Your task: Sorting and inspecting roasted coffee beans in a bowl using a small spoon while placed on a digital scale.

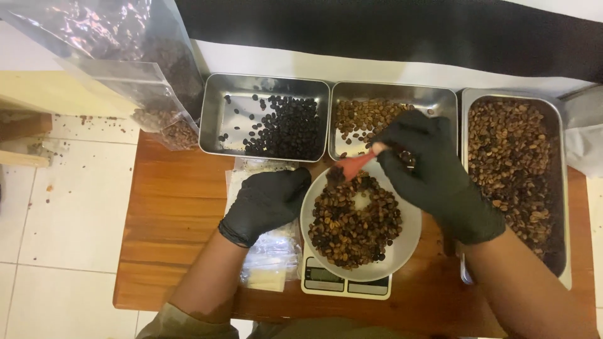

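Note:
My left hand point(267, 202), in a black glove, grips the left rim of a white bowl point(411, 242) filled with brown coffee beans point(355, 220). The bowl sits on a small white digital scale point(345, 285). My right hand point(430, 172), also in a black glove, holds a small red scoop point(355, 164) over the far edge of the bowl, its tip among the beans.
Three steel trays line the back of the wooden table point(169, 207): a left tray point(213, 119) with dark beans, a middle tray point(339, 150) with lighter beans, a large right tray point(562, 188) full of mixed beans. Clear plastic bags point(270, 257) lie under my left hand; a bigger bag point(125, 69) stands back left.

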